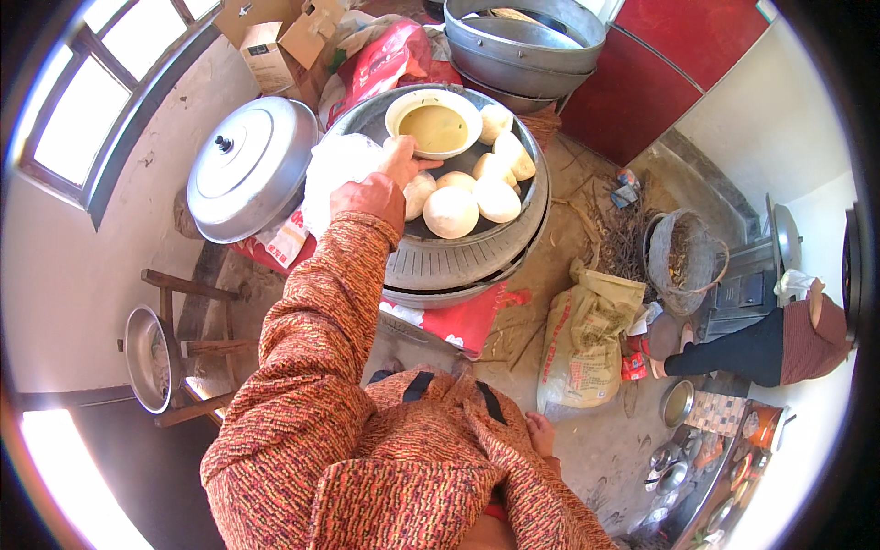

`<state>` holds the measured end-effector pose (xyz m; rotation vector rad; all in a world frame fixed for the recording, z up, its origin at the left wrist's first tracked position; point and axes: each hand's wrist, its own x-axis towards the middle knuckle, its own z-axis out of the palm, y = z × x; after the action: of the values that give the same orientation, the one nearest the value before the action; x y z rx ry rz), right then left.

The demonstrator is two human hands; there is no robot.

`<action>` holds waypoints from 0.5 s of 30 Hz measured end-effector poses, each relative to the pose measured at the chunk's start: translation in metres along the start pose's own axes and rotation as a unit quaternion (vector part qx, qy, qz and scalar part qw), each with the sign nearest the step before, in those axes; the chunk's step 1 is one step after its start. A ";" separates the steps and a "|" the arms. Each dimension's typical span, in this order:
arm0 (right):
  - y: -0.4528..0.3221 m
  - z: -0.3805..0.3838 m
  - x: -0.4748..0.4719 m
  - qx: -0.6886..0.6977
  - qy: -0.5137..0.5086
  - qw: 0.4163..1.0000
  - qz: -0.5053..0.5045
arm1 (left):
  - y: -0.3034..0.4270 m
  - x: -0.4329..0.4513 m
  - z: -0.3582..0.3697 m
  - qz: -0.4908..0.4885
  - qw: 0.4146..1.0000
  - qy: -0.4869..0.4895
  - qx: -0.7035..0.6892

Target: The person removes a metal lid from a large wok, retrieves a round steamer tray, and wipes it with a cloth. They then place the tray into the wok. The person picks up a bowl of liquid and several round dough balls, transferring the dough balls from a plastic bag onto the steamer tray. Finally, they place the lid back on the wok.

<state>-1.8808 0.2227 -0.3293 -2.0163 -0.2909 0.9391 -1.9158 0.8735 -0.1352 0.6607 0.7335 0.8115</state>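
Note:
My left hand (385, 172) grips the near side of a white bowl (394, 120) of yellowish-brown liquid. One finger rests by the rim and another lies lower against its side. The bowl is over a large round dark metal pan (459, 237), which holds several pale round steamed buns (450, 212). Just left of my hand, a white plastic bag (333, 180) overlaps the pan's edge. My right hand (541, 433) hangs low beside my jacket, partly hidden, and its fingers do not show clearly.
Left of the pan leans a domed metal lid (251, 168). Stacked metal pots (526, 55) stand behind. On the floor at right are a full woven sack (584, 337), a wicker basket (680, 261) and sticks (612, 240). Another person (770, 344) stands by the far right wall.

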 end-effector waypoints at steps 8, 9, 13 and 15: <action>-0.067 -0.011 -0.013 0.173 0.040 0.977 0.122 | 0.001 0.006 0.000 0.030 0.999 0.019 0.009; -0.074 -0.015 -0.011 0.177 0.049 0.978 0.101 | 0.005 0.001 0.009 0.023 0.999 0.035 0.012; -0.120 -0.036 0.014 0.196 0.082 0.977 0.006 | 0.023 -0.025 0.034 0.041 0.999 0.014 0.014; -0.164 -0.038 0.033 0.239 0.071 0.967 -0.049 | 0.029 -0.035 0.037 0.062 0.998 -0.027 0.010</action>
<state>-1.8083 0.3143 -0.2038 -1.5960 -0.0729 0.7158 -1.9145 0.8515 -0.0809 0.7491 0.6574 0.8980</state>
